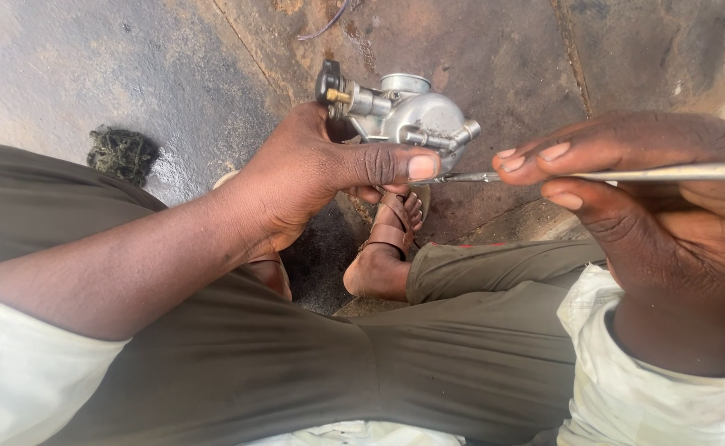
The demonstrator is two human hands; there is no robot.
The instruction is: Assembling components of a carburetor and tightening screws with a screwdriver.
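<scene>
My left hand (321, 169) grips a silver metal carburetor (408, 116) with a brass fitting and a black knob on its left side, holding it up over the ground, thumb pressed along its lower edge. My right hand (643, 198) holds a thin metal screwdriver shaft (651, 173) between the fingers, level, its tip pointing left and meeting the carburetor just beside my left thumb. The screwdriver's handle end runs off the right edge.
My legs in olive trousers (296, 355) fill the lower view, with a sandalled foot (391, 235) below the carburetor. The ground is dark, oil-stained concrete (65, 74). A clump of dark greasy fibre (121, 153) lies at the left.
</scene>
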